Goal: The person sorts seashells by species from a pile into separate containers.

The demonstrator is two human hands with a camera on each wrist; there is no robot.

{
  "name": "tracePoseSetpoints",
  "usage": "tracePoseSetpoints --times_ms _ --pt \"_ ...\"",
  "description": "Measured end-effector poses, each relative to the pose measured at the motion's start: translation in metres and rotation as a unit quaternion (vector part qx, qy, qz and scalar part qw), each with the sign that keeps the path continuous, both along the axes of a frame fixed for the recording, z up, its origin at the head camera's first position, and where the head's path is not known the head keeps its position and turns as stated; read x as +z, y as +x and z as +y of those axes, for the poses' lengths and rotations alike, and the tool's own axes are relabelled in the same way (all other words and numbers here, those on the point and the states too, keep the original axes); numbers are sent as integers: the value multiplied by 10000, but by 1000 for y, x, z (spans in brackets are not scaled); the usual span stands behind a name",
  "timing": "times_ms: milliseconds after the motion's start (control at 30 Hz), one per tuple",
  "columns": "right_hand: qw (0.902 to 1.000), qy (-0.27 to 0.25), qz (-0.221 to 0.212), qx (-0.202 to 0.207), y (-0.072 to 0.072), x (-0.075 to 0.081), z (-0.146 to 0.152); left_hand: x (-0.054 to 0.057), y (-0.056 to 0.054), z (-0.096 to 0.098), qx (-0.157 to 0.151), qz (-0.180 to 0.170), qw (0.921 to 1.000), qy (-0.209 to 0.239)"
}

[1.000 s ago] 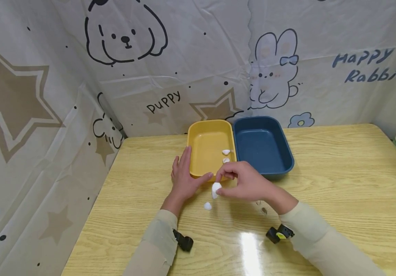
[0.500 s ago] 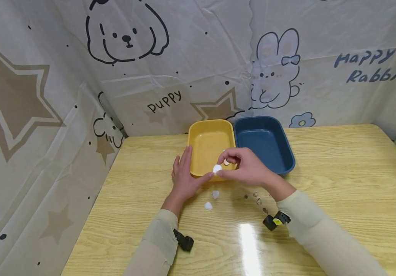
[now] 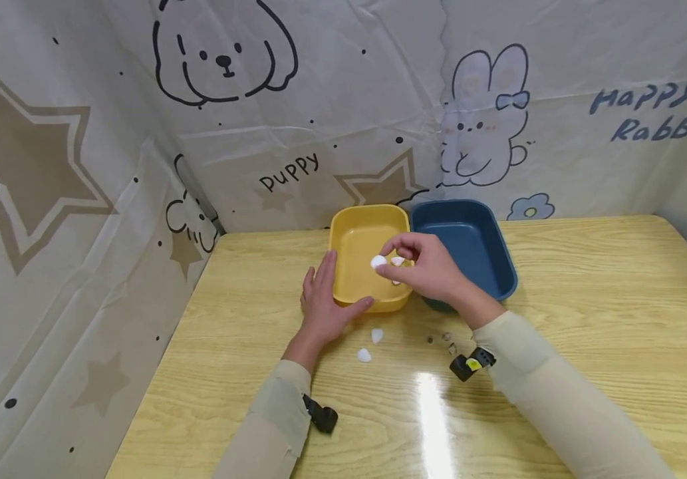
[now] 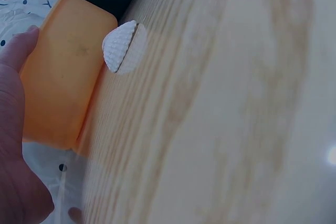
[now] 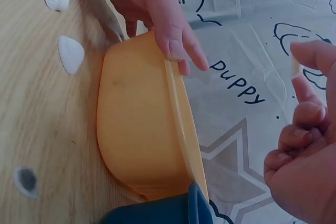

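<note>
My right hand pinches a white seashell between thumb and index finger, above the yellow bin. Inside that bin, by its right wall, lie white shells, partly hidden by the right hand. My left hand rests on the bin, straight fingers along the left side and thumb at the front rim. Two more white seashells lie on the table before the bin, one nearer and one farther from it. In the right wrist view the held shell shows edge-on.
A dark blue bin stands against the yellow one's right side. Several small dark or clear pieces lie on the wooden table below it, partly behind the right wrist. A printed curtain hangs behind.
My right hand has carried the seashell forward, from over the table in front of the yellow bin to above its inside. The left hand has stayed on the bin.
</note>
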State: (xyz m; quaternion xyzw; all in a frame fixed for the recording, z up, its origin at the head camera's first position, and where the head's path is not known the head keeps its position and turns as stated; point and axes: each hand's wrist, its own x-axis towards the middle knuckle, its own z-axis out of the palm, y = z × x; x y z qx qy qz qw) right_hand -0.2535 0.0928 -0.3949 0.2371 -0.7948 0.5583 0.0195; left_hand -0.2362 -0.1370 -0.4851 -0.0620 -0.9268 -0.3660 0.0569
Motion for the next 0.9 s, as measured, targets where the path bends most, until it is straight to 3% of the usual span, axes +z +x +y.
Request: tracePoseSetpoints --times_ms 567,900 --pt "9880 -296 163 -1506 -33 -8 2 2 0 0 30 12 10000 62" --pt "9762 -71 -101 -2164 -52 -23 1 1 -1 1 -5 -1 10000 8"
